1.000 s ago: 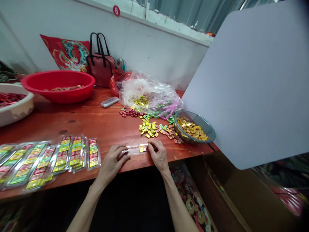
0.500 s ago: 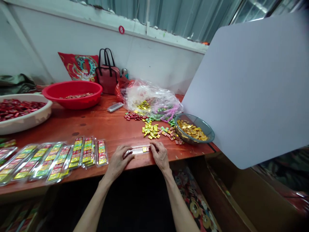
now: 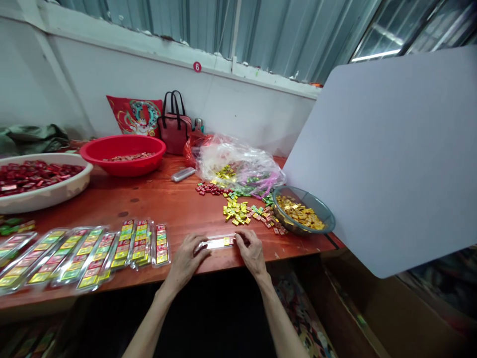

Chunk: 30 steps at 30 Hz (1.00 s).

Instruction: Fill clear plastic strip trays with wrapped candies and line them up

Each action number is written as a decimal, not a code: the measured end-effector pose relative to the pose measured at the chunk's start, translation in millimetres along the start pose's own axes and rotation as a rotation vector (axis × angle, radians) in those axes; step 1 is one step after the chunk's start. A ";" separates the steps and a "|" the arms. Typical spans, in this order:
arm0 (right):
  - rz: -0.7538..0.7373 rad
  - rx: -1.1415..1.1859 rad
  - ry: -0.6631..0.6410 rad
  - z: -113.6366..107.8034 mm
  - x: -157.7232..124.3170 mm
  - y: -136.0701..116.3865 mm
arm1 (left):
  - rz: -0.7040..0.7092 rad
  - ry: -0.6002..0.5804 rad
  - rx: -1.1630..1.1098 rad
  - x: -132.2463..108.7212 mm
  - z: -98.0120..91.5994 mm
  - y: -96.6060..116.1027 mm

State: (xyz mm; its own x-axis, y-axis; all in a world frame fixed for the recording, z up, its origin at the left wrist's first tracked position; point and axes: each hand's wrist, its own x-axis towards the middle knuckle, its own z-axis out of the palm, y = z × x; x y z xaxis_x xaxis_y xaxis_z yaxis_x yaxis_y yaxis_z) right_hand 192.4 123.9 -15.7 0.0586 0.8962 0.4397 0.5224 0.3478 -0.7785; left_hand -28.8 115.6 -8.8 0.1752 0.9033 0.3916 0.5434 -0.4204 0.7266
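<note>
Red-brown table (image 3: 160,199) | grey bowl (image 3: 318,208), two o'clock from clear tray (image 3: 214,243) | left hand (image 3: 186,259), nine o'clock, fingers gripping tray's end | right hand (image 3: 252,251), three o'clock, fingers bent at other end, grip unclear | tray between hands | yellow piece (image 3: 226,241) inside, toward three

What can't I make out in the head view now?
All in the head view:
Tray: ends partly covered by the left hand and right hand.
White basin: cut off by the picture's left edge.
Clear bag: crumpled, shiny film partly hides its contents.
Yellow pieces: any print too small to read.
</note>
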 end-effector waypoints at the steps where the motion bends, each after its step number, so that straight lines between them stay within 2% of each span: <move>1: 0.019 0.016 0.005 -0.6 0.3 1.3 | -0.005 -0.002 -0.002 -0.2 -0.4 0.4; 5: 0.068 0.076 0.001 -4.9 9.3 2.7 | -0.011 0.000 -0.022 -0.5 -0.9 0.7; 8: 0.026 0.058 -0.013 -11.0 31.9 -0.5 | -0.013 0.007 -0.038 -0.3 0.6 -1.7; 11: -0.058 -0.002 -0.008 -16.5 70.9 0.3 | -0.019 0.018 -0.046 -0.8 2.7 -5.0; 14: -0.098 -0.127 -0.012 -14.9 118.7 11.5 | -0.036 0.017 -0.071 -1.5 4.4 -7.4; 17: -0.092 -0.246 -0.050 -2.7 162.4 29.5 | -0.052 0.012 -0.096 -1.6 5.1 -8.5; 20: -0.069 -0.318 -0.085 16.8 192.0 45.7 | -0.070 0.004 -0.107 -1.3 4.9 -9.1; 25: -0.013 -0.452 -0.128 45.9 211.0 58.4 | -0.085 0.001 -0.101 -1.5 5.0 -9.9; 30: -0.036 -0.523 -0.179 53.6 212.6 59.6 | -0.080 0.006 -0.103 -1.4 5.6 -9.9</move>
State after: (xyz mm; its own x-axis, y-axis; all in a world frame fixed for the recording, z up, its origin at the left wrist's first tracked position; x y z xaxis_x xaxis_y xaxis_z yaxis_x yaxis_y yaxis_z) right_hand 190.4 349.9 7.4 -0.0889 0.9348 0.3440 0.8771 0.2371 -0.4178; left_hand -29.9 118.9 -19.8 0.1292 0.9338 0.3336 0.4683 -0.3540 0.8096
